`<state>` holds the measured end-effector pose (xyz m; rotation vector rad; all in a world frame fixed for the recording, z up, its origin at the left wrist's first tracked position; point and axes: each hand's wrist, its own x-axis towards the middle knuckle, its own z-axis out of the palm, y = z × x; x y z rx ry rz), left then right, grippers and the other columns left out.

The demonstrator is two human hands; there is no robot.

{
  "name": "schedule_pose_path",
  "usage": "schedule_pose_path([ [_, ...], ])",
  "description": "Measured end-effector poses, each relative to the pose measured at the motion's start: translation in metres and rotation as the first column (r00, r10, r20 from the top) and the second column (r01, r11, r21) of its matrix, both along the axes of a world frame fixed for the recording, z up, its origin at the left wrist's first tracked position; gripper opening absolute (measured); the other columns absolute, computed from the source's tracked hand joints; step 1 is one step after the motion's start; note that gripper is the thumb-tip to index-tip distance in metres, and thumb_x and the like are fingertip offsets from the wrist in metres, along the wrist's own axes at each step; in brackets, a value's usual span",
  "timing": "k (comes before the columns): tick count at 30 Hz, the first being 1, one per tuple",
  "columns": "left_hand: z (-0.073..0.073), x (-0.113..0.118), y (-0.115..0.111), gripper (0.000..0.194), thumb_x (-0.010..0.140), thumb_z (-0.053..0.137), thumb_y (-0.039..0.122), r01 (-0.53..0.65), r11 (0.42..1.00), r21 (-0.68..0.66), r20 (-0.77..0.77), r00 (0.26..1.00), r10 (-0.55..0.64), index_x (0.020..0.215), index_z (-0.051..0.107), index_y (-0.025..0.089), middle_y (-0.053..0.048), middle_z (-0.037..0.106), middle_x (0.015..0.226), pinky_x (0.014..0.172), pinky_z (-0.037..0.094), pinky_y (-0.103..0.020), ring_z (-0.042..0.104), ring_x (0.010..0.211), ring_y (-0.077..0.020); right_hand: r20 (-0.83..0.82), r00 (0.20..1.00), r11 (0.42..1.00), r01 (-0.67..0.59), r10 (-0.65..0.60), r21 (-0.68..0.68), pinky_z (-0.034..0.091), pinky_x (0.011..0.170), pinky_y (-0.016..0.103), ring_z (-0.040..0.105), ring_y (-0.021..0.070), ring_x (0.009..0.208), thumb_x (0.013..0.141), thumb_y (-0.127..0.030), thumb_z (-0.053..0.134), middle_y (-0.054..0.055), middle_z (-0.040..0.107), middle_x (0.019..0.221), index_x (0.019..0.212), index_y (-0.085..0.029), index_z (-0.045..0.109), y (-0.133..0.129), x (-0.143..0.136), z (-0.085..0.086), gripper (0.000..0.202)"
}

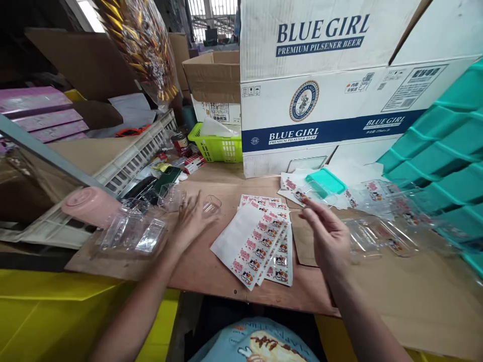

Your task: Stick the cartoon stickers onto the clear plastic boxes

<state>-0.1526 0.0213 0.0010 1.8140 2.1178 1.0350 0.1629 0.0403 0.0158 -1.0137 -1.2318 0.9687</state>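
Observation:
My left hand (pixel 192 219) is open, with its fingers spread over the table beside a small clear plastic box (pixel 212 205). Another clear box (pixel 171 197) stands just behind those fingers. My right hand (pixel 330 229) is raised over the right side, thumb and forefinger pinched on a small sticker (pixel 299 194) with pink lettering and a cat print. Between the hands lies a fanned stack of sticker sheets (pixel 251 241), printed along one side with pink lettering and cats.
Clear plastic trays (pixel 132 234) and a pink cup (pixel 90 207) sit at left. More clear packaging (pixel 377 236) lies at right, near a teal lid (pixel 326 182). A green basket (pixel 217 146), large white carton (pixel 320 100) and stacked teal containers (pixel 441 136) line the back.

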Motion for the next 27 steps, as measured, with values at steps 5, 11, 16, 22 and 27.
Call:
schedule_pose_path([
  [5, -0.002, 0.009, 0.000, 0.070, 0.076, 0.071, 0.053, 0.138, 0.988, -0.076, 0.497, 0.864, -0.082, 0.133, 0.054, 0.017, -0.013, 0.068, 0.110, 0.083, 0.052, -0.037, 0.067, 0.092, -0.0243, 0.275, 0.944, 0.937, -0.254, 0.185, 0.241, 0.050, 0.099, 0.049, 0.058, 0.0257, 0.115, 0.088, -0.027, 0.068, 0.013, 0.057, 0.128, 0.151, -0.029, 0.035, -0.023, -0.040, -0.001, 0.071],
  [11, 0.021, 0.059, -0.018, 0.070, 0.082, 0.048, 0.074, 0.672, 0.730, -0.123, 0.956, 0.277, -0.093, 0.107, 0.071, 0.013, -0.016, 0.073, 0.095, 0.063, 0.053, -0.033, 0.070, 0.078, -0.0257, 0.654, 0.726, 0.775, -0.533, 0.213, 0.340, 0.038, 0.106, 0.061, 0.049, 0.0342, 0.128, 0.081, -0.034, 0.076, 0.017, 0.053, 0.138, 0.157, -0.030, 0.015, -0.017, -0.053, -0.005, 0.097],
  [16, 0.013, 0.077, -0.020, 0.038, 0.074, 0.078, 0.050, 0.694, 0.716, 0.070, 0.937, 0.201, -0.286, 0.094, 0.077, 0.017, -0.014, 0.073, 0.110, 0.094, 0.050, -0.041, 0.064, 0.113, -0.0303, 0.167, 0.898, 0.913, -0.403, 0.407, -0.058, 0.051, 0.061, 0.031, 0.060, 0.0173, 0.069, 0.082, -0.043, 0.074, 0.000, 0.061, 0.081, 0.158, -0.025, -0.005, 0.004, -0.045, -0.015, 0.111],
  [22, 0.001, 0.109, -0.020, 0.017, 0.079, 0.076, 0.033, 0.417, 0.900, 0.125, 0.992, -0.048, -0.115, 0.089, 0.075, 0.019, -0.007, 0.077, 0.100, 0.096, 0.052, -0.045, 0.070, 0.104, -0.0263, 0.106, 0.961, 0.966, -0.247, 0.254, -0.073, 0.052, 0.079, 0.035, 0.058, 0.0190, 0.092, 0.086, -0.045, 0.067, 0.007, 0.059, 0.106, 0.154, -0.030, 0.026, -0.001, -0.018, -0.006, 0.080],
  [27, 0.005, 0.117, -0.022, 0.024, 0.079, 0.075, 0.020, 0.452, 0.880, 0.147, 0.987, -0.120, -0.104, 0.102, 0.074, 0.019, -0.008, 0.075, 0.111, 0.099, 0.052, -0.042, 0.069, 0.109, -0.0259, -0.447, 0.672, 0.656, -0.722, 0.590, -0.219, 0.056, 0.067, 0.037, 0.057, 0.0152, 0.068, 0.095, -0.053, 0.051, 0.004, 0.060, 0.087, 0.152, -0.030, 0.026, -0.042, 0.008, 0.003, 0.067],
])
